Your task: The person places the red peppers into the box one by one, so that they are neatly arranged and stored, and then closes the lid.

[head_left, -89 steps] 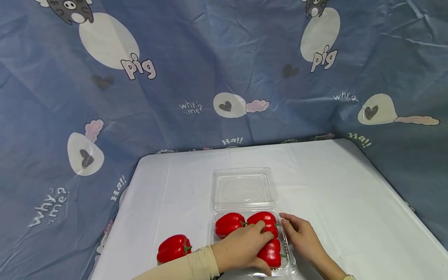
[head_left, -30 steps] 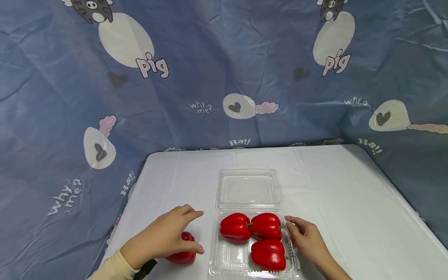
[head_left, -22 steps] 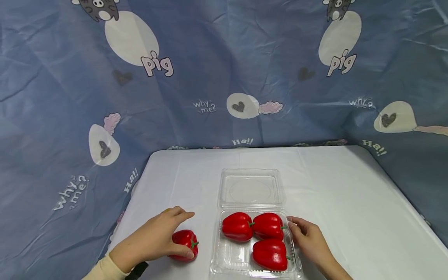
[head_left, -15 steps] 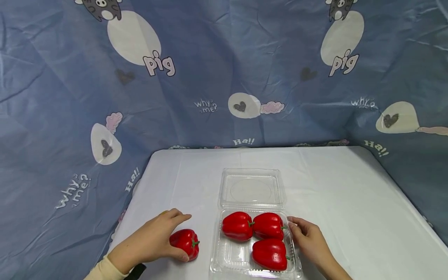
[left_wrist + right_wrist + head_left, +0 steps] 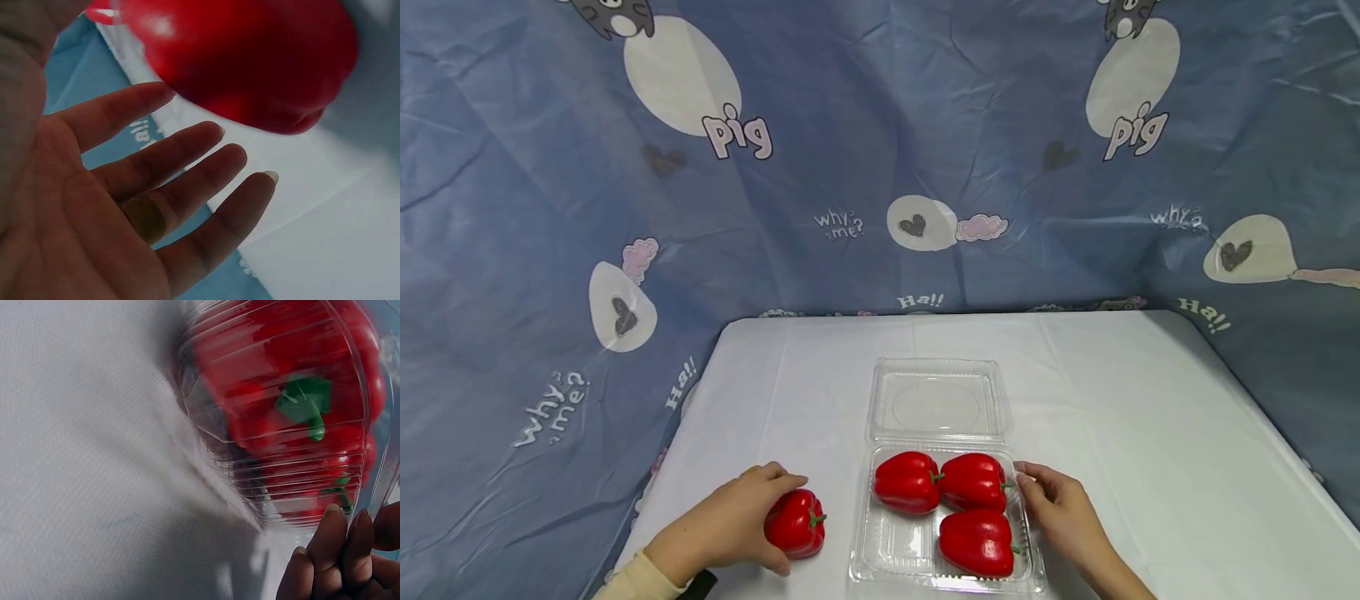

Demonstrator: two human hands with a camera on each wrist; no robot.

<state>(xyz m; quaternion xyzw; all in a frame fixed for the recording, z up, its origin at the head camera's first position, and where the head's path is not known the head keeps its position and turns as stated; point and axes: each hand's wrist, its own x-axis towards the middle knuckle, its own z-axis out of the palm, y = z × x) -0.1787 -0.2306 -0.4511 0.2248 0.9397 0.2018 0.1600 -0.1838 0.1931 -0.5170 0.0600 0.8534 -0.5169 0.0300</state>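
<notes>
On the left of the table in the head view lies a loose red bell pepper (image 5: 795,524) with a green stem. My left hand (image 5: 735,518) is spread beside it, thumb at its near side and fingers at its far side. In the left wrist view the fingers (image 5: 206,162) are nearly straight, with the pepper (image 5: 250,62) just beyond them. My right hand (image 5: 1063,515) pinches the right rim of a clear plastic clamshell box (image 5: 895,575). Three red bell peppers lie inside: back left (image 5: 907,482), back right (image 5: 974,482) and front right (image 5: 977,543).
The box's clear lid (image 5: 937,402) lies folded back on the white-covered table (image 5: 1112,400). A blue printed curtain (image 5: 820,150) hangs behind the table and along its sides. Bare box floor (image 5: 898,542) shows at the front left.
My left hand has released the front-right pepper in the box and moved left to the loose pepper, lately closing in around it. My right hand stays at the box rim.
</notes>
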